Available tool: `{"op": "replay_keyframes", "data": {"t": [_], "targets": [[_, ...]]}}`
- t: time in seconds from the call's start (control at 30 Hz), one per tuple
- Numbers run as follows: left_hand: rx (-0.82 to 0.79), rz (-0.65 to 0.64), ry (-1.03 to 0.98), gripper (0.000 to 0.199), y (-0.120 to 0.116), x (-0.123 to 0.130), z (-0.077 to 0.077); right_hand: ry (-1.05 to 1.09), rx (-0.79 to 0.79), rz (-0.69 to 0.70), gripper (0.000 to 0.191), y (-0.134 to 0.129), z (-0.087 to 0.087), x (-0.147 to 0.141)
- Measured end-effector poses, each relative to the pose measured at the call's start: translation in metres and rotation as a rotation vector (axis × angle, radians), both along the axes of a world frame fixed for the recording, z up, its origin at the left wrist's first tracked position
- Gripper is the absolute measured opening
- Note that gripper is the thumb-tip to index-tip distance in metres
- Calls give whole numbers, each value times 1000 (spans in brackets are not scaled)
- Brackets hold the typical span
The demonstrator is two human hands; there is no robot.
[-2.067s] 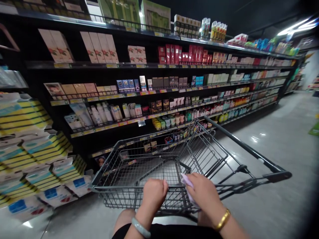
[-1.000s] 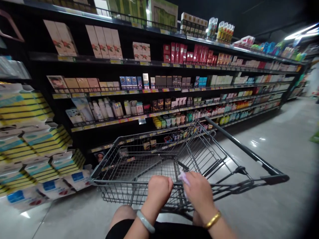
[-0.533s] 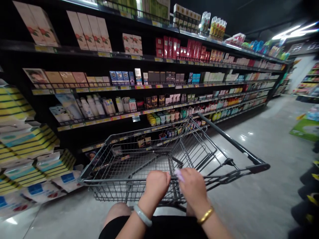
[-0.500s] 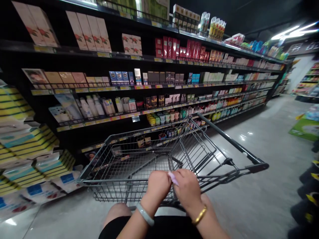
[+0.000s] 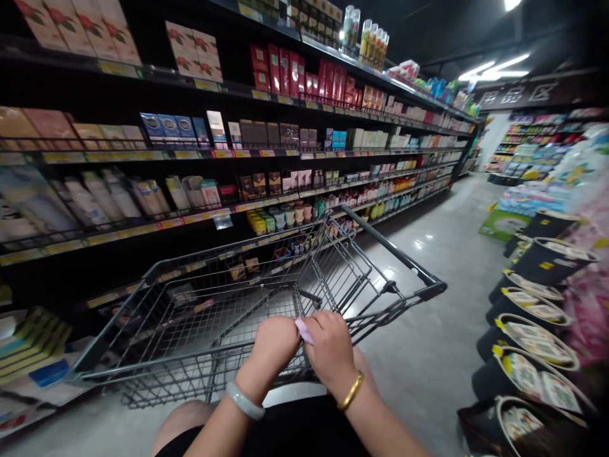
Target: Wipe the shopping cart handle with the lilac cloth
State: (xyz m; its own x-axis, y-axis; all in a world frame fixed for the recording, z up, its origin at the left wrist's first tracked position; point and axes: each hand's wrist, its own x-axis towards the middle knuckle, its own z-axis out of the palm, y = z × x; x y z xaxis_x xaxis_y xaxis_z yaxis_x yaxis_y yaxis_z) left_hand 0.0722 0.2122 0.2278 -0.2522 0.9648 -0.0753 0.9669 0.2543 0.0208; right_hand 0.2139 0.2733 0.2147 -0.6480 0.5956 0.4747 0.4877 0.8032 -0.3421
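My left hand (image 5: 278, 341), with a pale bangle at the wrist, is closed in a fist. Beside it, my right hand (image 5: 332, 349) is closed too, below it a gold bangle. Pinched between the two is a small lilac piece of soft-looking material (image 5: 304, 331); its kind does not show. Both hands are held over the near side of a grey wire shopping cart (image 5: 176, 355), whose handle (image 5: 394, 247) slants off to the right. My fingertips are mostly hidden from this side.
Long shelves (image 5: 190, 219) of boxed and bottled goods run behind the cart. Several black buckets (image 5: 533, 336) line the right side of the aisle floor (image 5: 428, 343). Yellow-striped packs (image 5: 35, 346) are stacked at the lower left.
The view has turned to the right, so shelves and cart have slid left and the buckets have come into sight. Both hands still hold the lilac piece.
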Motion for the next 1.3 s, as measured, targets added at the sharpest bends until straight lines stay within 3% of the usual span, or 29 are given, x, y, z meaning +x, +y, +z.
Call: {"op": "replay_keyframes", "data": {"t": [0.1,0.2,0.3,0.37,0.43,0.5,0.57,0.73,0.93,1.0,1.17,1.3], "targets": [[-7,-15,-22,57,8,3,0,-15,-24,42,14,13,3,14],[4,28,-21,65,11,6,-2,-22,-52,-99,15,36,7,40],[18,34,-7,66,12,8,-5,-11,-44,-231,13,38,5,39],[12,17,4,64,11,8,-5,-6,-14,-176,11,26,0,25],[0,-17,10,59,9,7,-6,-6,14,-36,11,15,-3,12],[4,-27,18,58,7,6,-6,-11,20,55,10,14,-4,13],[22,0,23,63,4,6,-6,-21,9,29,11,22,-2,26],[19,39,16,66,3,9,-5,46,22,-206,16,28,-5,44],[18,15,28,67,1,8,-5,23,34,72,17,13,-9,23],[10,29,16,67,0,8,-5,-9,-2,34,14,22,-3,32],[28,50,30,66,1,9,-8,47,-6,-232,16,32,0,44],[43,16,48,68,1,8,-11,-24,51,-89,11,13,-6,22]]}}
